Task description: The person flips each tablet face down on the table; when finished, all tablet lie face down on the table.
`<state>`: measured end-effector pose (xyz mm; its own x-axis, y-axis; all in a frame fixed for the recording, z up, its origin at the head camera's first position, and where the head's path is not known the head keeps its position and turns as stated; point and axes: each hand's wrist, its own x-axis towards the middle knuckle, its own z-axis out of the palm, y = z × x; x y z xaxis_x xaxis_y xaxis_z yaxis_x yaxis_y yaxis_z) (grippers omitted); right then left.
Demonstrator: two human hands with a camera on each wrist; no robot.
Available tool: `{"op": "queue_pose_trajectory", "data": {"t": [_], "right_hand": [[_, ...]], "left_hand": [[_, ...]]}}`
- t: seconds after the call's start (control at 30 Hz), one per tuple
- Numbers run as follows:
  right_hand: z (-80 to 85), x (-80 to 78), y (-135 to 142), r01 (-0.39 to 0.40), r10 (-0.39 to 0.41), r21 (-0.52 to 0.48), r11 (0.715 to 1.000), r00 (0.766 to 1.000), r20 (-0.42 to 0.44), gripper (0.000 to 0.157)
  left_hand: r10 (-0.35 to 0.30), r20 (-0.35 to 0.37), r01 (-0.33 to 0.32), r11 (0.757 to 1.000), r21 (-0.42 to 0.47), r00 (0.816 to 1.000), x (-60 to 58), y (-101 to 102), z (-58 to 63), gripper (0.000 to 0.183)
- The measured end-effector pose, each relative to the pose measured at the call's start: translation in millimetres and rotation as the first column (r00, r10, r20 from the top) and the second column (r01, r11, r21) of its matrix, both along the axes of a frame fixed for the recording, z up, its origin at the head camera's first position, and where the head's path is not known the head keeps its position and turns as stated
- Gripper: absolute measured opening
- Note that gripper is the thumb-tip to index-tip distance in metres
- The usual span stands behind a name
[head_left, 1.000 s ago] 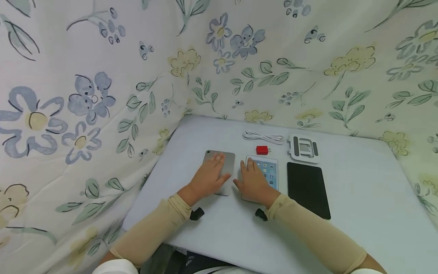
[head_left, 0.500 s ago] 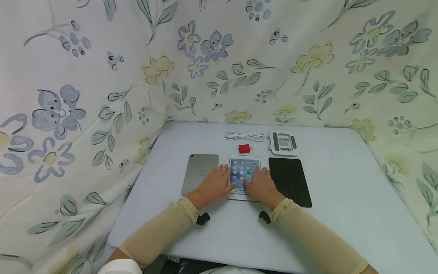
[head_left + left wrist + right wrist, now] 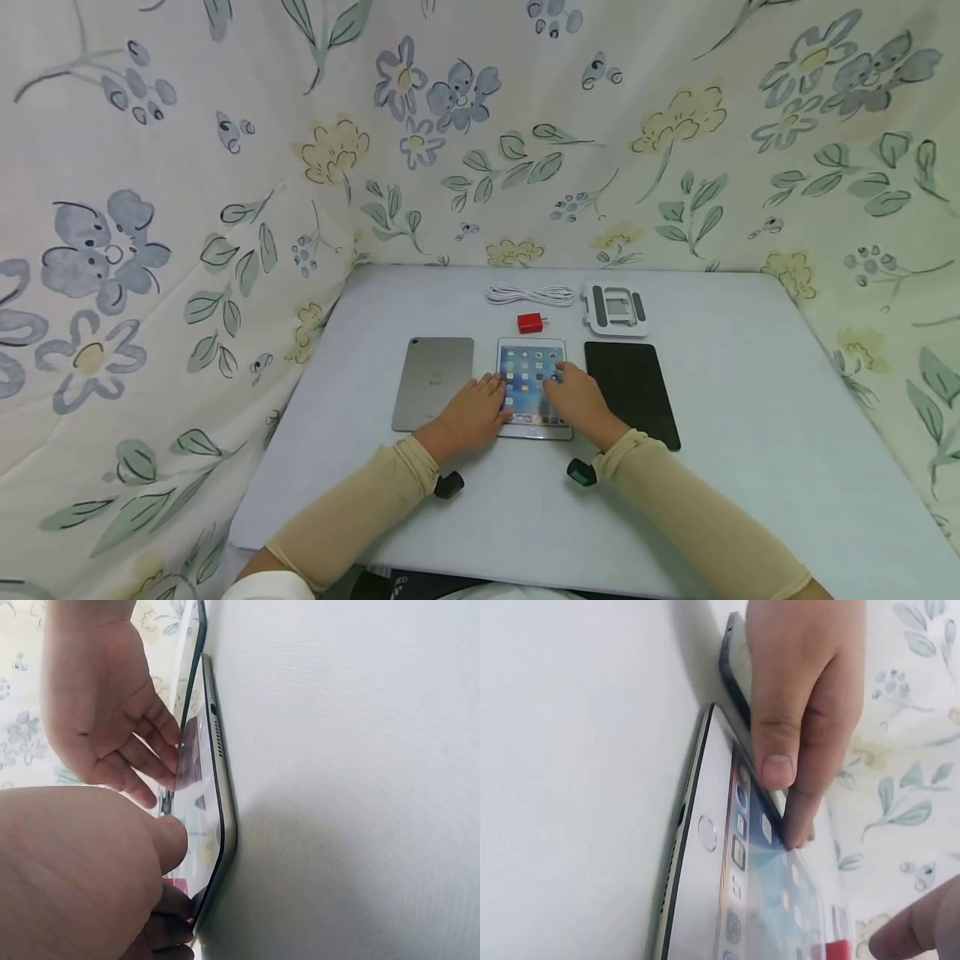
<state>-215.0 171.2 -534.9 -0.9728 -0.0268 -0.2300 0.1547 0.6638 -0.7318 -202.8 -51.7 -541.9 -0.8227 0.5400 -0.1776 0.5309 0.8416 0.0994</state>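
Note:
A white-framed tablet point(image 3: 531, 432), screen lit with app icons, lies face up on the table between my hands. My left hand point(image 3: 467, 417) rests along its left edge, fingers extended, and the thumb reaches over the lower screen in the left wrist view. Over the tablet's right side is my right hand point(image 3: 585, 404), with loosely bent fingers close to the screen; I cannot tell whether they touch it. Left of it lies a grey tablet point(image 3: 433, 375), back side up, partly behind my left hand. To the right is a flat black tablet-sized slab point(image 3: 628, 379), partly covered by my right hand.
Behind the tablets are a bundled white cable point(image 3: 529, 294), a red plug adapter point(image 3: 531, 322) and a white folding stand point(image 3: 615, 309). A floral curtain point(image 3: 465, 200) hangs around the back and left of the white table point(image 3: 750, 375).
My left hand has gone from the grey tablet to the lit tablet's left edge. My right hand has shifted from its left part to its right side. The head view has turned right.

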Motion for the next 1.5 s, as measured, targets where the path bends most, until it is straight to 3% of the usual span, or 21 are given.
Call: {"op": "queue_pose_trajectory", "data": {"t": [0.17,0.3,0.5,0.67,0.77,0.9,0.97,1.1,1.33,1.43,1.5], "right_hand": [[6.7,-0.5,1.2,0.06,-0.054,-0.183,0.981,0.998,0.035,0.062],[20.7,-0.7,0.7,0.079,-0.093,-0.281,0.957,0.995,-0.037,0.06],[41.2,1.6,-13.5,0.046,-0.101,-0.362,0.931,0.986,-0.136,0.058],[54.5,7.0,-26.9,-0.011,-0.077,-0.421,0.907,0.978,-0.191,0.058],[60.5,9.3,-33.8,-0.056,-0.046,-0.443,0.895,0.975,-0.217,0.059],[66.0,9.7,-43.2,-0.109,-0.008,-0.453,0.885,0.969,-0.249,0.059],[68.4,9.5,-48.6,-0.124,0.002,-0.455,0.882,0.966,-0.259,0.057],[70.8,9.0,-59.2,-0.153,0.025,-0.447,0.882,0.96,-0.28,0.056],[66.8,9.5,-75.3,-0.198,0.069,-0.438,0.877,0.953,-0.294,0.059],[55.7,9.2,-80.3,-0.252,0.123,-0.43,0.867,0.944,-0.305,0.06],[46.5,8.6,-83.2,-0.291,0.164,-0.416,0.862,0.935,-0.315,0.061]], "left_hand": [[0.017,0.005,-0.017,1.0,-0.008,1.0,1.8,-4.0,4.1,0.063],[0.025,-0.002,-0.025,0.999,0.024,1.0,1.0,-7.6,8.2,0.061],[0.014,-0.049,-0.012,0.999,0.043,0.999,-3.7,-13.8,10.7,0.055],[0.014,-0.002,-0.014,0.989,0.145,1.0,-7.0,-16.7,15.2,0.056],[0.015,0.076,-0.036,0.96,0.278,0.997,-9.3,-18.5,20.7,0.057],[-0.014,0.143,-0.054,0.889,0.456,0.99,-13.0,-22.7,33.4,0.058],[-0.035,0.137,-0.04,0.859,0.511,0.99,-14.3,-25.4,40.3,0.059],[-0.045,0.12,-0.033,0.815,0.578,0.992,-15.1,-31.0,50.9,0.062],[0.007,0.159,-0.112,0.743,0.66,0.987,-12.8,-44.9,62.0,0.064],[-0.005,0.157,-0.107,0.711,0.695,0.988,-12.3,-54.2,63.3,0.062],[-0.016,0.149,-0.095,0.703,0.705,0.989,-13.0,-61.4,62.3,0.059]]}}
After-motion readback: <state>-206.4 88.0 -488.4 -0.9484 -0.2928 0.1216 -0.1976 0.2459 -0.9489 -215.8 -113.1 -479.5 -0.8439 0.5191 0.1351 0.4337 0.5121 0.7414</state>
